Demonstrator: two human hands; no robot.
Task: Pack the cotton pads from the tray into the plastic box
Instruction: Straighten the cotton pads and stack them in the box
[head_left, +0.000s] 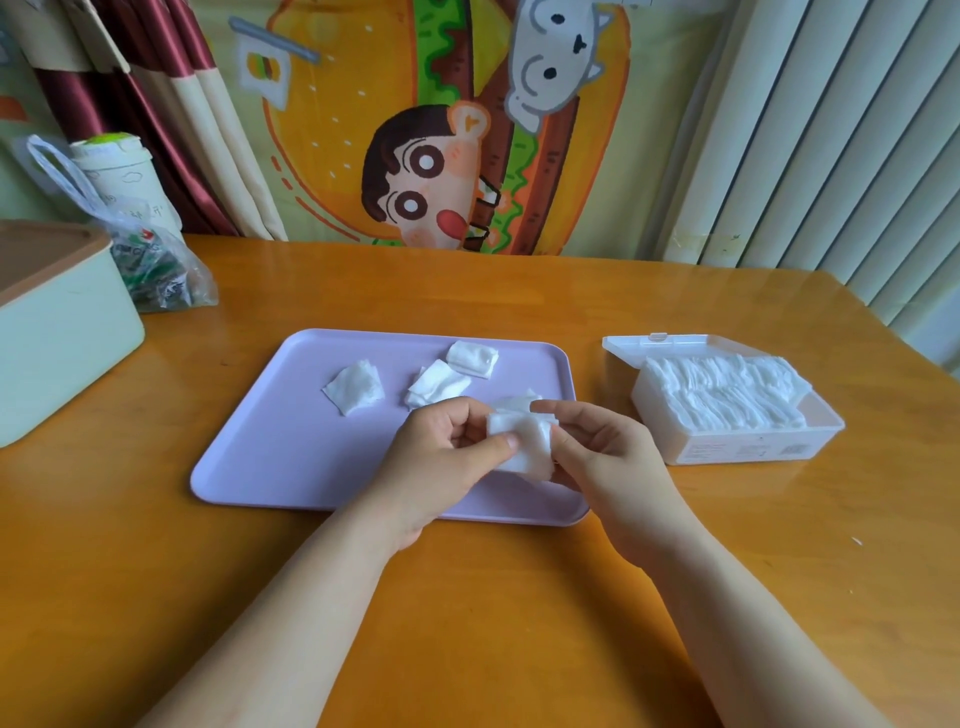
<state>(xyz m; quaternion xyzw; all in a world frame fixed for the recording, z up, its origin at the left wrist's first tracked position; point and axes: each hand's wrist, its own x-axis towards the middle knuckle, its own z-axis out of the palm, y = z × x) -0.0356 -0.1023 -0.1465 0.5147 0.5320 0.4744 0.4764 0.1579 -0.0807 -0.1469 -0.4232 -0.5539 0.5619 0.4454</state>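
Orange table (156, 571), lilac tray (270, 441) — cartoon hanging (337, 130)

Lilac tray (270, 441) — white pads (354, 388).

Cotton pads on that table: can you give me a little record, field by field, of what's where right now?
In hand: small stack of pads, pinched between left hand and right hand over the tray
Tray: lilac tray, three loose piles in plain view
Box: plastic box right of the tray, lid open, packed pads nearly filling it
Surface: wooden table
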